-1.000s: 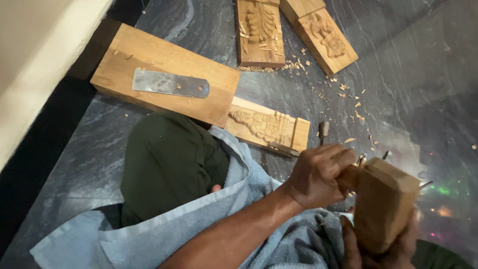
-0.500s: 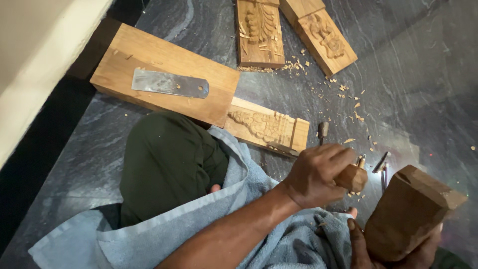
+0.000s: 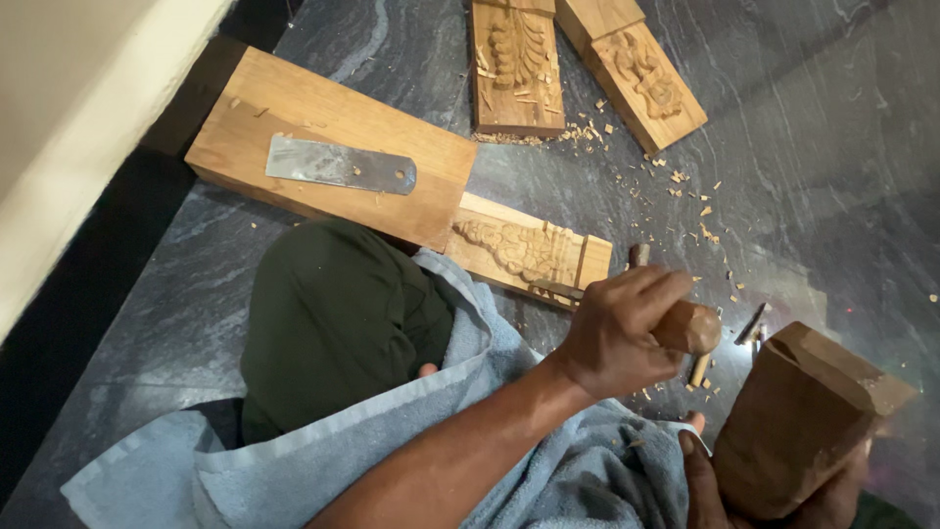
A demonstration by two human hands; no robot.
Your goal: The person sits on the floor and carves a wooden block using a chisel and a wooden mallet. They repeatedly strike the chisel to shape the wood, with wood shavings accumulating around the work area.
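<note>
My left hand point(image 3: 617, 333) is closed around a chisel with a rounded wooden handle point(image 3: 693, 328). Its blade points down at a carved wooden panel point(image 3: 519, 250) lying on the dark stone floor. My right hand point(image 3: 710, 485), mostly hidden at the bottom right, grips a chunky wooden mallet block point(image 3: 798, 421). The mallet sits to the right of the chisel handle, not touching it. The chisel tip is hidden behind my left hand.
A thick plank point(image 3: 294, 122) carries a flat metal blade point(image 3: 338, 167). Two more carved panels point(image 3: 516, 59) point(image 3: 646, 78) lie further off, with wood chips point(image 3: 676, 181) scattered around. Spare chisels point(image 3: 752, 323) lie by the mallet. A blue-grey towel point(image 3: 392, 431) covers my lap beside my green-trousered knee point(image 3: 333, 313).
The mallet was against the chisel handle one second ago. It has since swung away to the right and down. My left hand and the chisel stay in place.
</note>
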